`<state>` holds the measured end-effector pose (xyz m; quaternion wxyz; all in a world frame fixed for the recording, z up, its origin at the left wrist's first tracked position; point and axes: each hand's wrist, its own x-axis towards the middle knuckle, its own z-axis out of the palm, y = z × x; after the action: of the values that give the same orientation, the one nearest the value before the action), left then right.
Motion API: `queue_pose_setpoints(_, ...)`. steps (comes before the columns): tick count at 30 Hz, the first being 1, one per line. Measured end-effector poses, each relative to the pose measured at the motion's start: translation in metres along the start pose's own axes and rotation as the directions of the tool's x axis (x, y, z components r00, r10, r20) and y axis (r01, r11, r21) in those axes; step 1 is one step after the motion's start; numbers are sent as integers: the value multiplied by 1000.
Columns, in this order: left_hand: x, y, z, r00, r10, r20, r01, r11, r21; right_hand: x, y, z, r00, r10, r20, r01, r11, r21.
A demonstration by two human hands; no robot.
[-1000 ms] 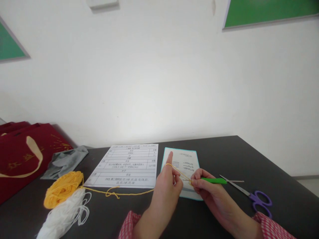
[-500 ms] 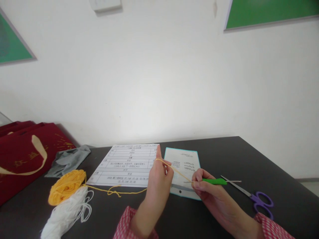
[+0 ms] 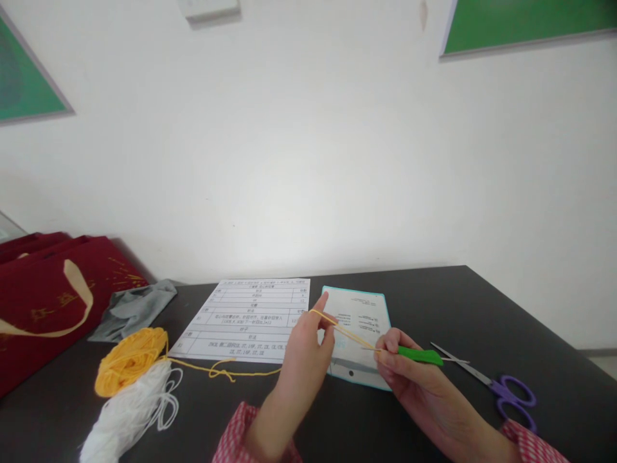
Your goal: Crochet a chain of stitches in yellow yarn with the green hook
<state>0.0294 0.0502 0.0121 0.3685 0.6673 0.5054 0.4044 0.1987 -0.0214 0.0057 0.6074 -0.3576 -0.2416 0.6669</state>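
Observation:
My left hand has its index finger stretched out, with yellow yarn looped over it; the other fingers are curled in. Two strands of the yarn run taut from that finger to my right hand. Pinched in my right hand is a crochet hook with a green handle, its thin metal end lying by the yarn near my fingertips. A loose tail of yarn leads left along the table to a yellow skein. Beside that skein lies a white one.
A printed sheet and a blue-edged card or packet lie behind my hands. Purple-handled scissors rest at the right on the black table. Red bags and a grey pouch are at the left.
My left index finger has bent from pointing up to leaning right. The yarn between my hands now shows as two strands. The whole view has shifted slightly.

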Motion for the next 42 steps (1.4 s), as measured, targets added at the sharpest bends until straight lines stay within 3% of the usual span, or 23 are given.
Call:
queue_pose_setpoints(9, -8, 14, 0, 986, -51, 160, 84, 975, -205, 3, 1, -2, 993, -95, -67, 92, 994, -53)
queue_pose_setpoints(17, -18, 25, 2, 979, -96, 178, 135, 966, -219, -2, -1, 2, 981, -155, -113, 138, 980, -145)
queue_pose_setpoints(25, -20, 29, 5, 933, -117, 339, 222, 931, -290, 1, 0, 3, 981, -158, -113, 135, 973, -188)
queue_pose_setpoints(42, -23, 29, 15, 958, -102, 268, 176, 946, -270, 1, 2, 2, 993, -96, -75, 87, 989, -123)
